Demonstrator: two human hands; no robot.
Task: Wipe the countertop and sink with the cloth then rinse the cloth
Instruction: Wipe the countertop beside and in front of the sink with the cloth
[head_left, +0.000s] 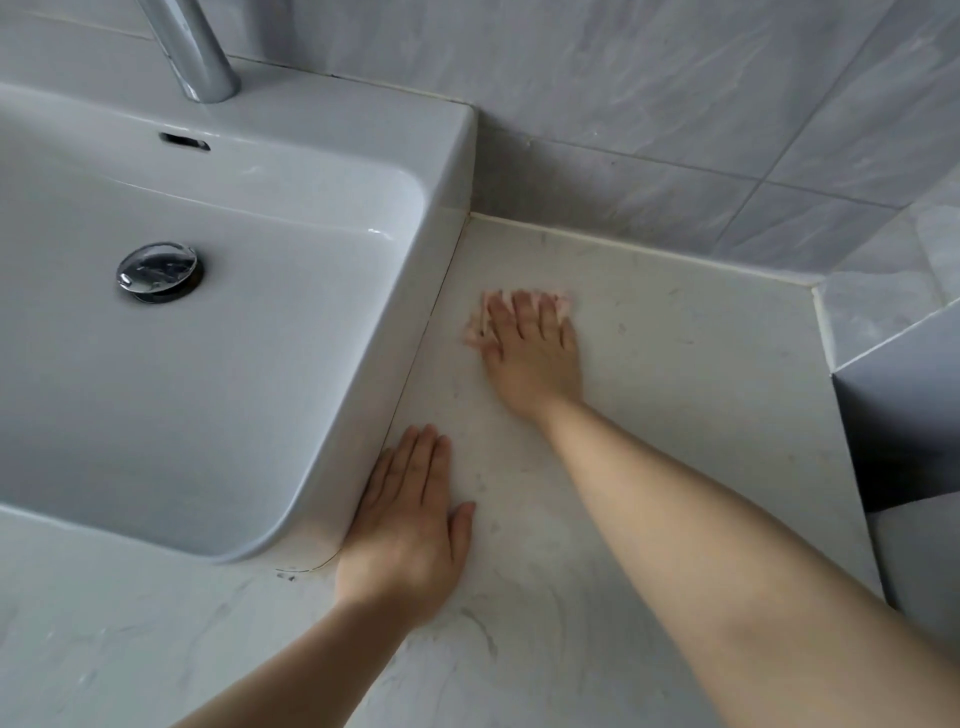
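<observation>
The cloth (480, 325), pale pink and mostly hidden, lies flat on the table (675, 364) under the right hand (530, 348). Only its fringe shows, past the fingertips and along the thumb side. It sits in the back part of the table, near the sink's right wall and short of the rear edge where the table meets the tiled wall (675, 130). The right hand's grip is not a clench: palm and spread fingers press the cloth down, and the blur at the cloth's edge suggests a wiping stroke.

The left hand (405, 525) grasps nothing. It lies open and flat on the table, fingers together, its outer side touching the sink's front right corner, probably as a brace.

By my judgement the task is in its first part, with the table being wiped to the right of the sink (260, 338). Faint grey specks show on the marble-patterned surface, though I cannot tell dirt from veining, so how much is already clean is unclear. The basin looks dry and untouched, the tap (197, 57) shows no running water, and the drain plug (158, 270) sits in the basin floor. Wiping the sink and rinsing the cloth seem yet to come.

The room is a tiled nook, with grey wall tiles behind and a boxed tiled ledge (893, 415) closing the table's right edge.
</observation>
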